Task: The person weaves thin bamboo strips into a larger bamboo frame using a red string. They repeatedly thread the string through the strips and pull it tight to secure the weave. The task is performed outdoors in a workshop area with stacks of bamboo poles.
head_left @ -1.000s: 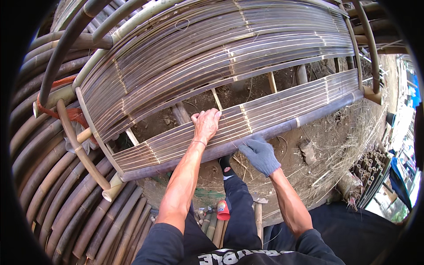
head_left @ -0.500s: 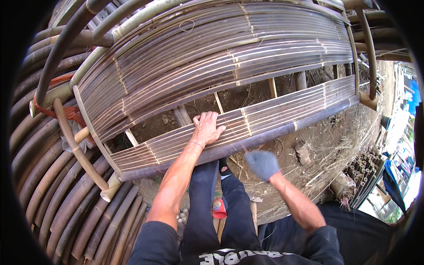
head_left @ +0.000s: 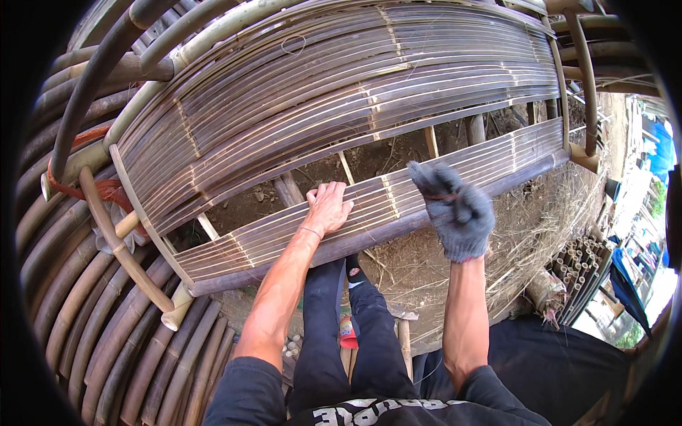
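Observation:
A frame of split bamboo slats (head_left: 334,106) lies in front of me, with a gap across its middle that shows the soil under it. My left hand (head_left: 327,207), bare, rests flat on the near band of slats (head_left: 455,177) with its fingers over the band's upper edge. My right hand (head_left: 451,209) wears a grey knit glove. It hangs in the air just above that near band, fingers loosely curled, with nothing in it. A thick round pole (head_left: 369,238) runs along the near edge of the band.
Thick bamboo poles (head_left: 78,312) lie stacked at the left. A curved pole (head_left: 117,241) with an orange strap (head_left: 99,190) crosses the frame's left end. Dry straw (head_left: 526,241) covers the ground at the right, beside a bundle of cut stalks (head_left: 582,270). My legs and feet (head_left: 355,312) are below.
My right hand has lifted off the round pole at the frame's near edge and risen over the near slats. My left hand has stayed on the slats.

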A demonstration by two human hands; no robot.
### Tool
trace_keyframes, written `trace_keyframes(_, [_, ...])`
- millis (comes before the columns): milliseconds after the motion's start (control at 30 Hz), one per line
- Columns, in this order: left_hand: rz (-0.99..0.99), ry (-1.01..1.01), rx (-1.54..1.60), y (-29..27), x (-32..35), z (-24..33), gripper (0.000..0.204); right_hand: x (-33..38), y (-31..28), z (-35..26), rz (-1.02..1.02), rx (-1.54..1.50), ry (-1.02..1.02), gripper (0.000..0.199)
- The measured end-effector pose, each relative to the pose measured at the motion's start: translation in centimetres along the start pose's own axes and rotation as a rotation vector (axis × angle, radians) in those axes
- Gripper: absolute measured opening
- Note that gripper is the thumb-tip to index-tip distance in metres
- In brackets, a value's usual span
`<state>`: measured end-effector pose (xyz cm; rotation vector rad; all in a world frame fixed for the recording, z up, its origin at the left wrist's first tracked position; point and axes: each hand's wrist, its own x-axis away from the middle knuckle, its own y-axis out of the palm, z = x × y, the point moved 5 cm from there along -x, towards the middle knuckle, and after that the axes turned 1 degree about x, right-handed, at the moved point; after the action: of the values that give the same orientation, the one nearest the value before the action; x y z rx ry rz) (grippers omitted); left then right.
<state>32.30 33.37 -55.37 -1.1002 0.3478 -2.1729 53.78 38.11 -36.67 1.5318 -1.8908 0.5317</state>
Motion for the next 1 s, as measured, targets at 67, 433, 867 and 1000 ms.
trace_keyframes(67, [0.023,-0.004,-0.003,0.0,0.2,-0.3,0.052,-1.1,-0.3,-0.3,-0.124,0.04,0.003,0.036])
trace_keyframes(433, [0.006,-0.011,-0.021,-0.2,0.1,0.3,0.051,5.9,9.0,12.1,-0.463,1.183,-0.367,0.023])
trace_keyframes(867, [0.09,-0.081,-0.06,-1.1,0.5,2.5,0.085,6.1,-2.0,10.7,-0.291,1.231,0.007,0.042])
trace_keyframes(1000, [0.26,-0.174,-0.076,-0.7,-0.1,2.2,0.067,7.6,1.7,-0.1,-0.014,1.152,-0.415,0.026])
